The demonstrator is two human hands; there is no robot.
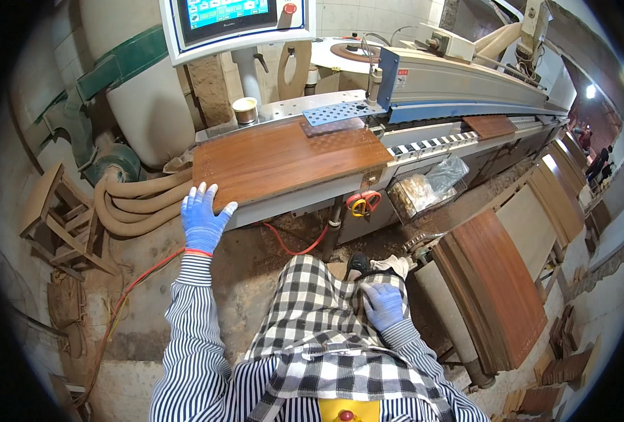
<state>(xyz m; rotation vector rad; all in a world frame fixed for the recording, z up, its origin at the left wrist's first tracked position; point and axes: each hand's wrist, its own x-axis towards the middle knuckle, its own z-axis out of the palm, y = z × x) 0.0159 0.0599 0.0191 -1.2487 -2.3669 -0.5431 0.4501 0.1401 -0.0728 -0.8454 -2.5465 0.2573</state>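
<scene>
Board [276, 160] lies on the machine's [459, 86] left end, left hand [205, 218] spread at its near corner, right hand [384, 307] on the apron [301, 302], grip unclear; farther right, second board [490, 126] appears partway through, work apparently unfinished.

Board [291, 162] on machine [459, 79], panel stack [498, 281] to the right

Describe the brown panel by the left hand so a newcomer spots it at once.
Start at the long grey-and-blue machine. At its left end, below the screen, lies a flat reddish-brown panel, the blue-gloved left hand at its near-left corner. Unlike the stacked panels at right, it has a hand at its edge.
</scene>
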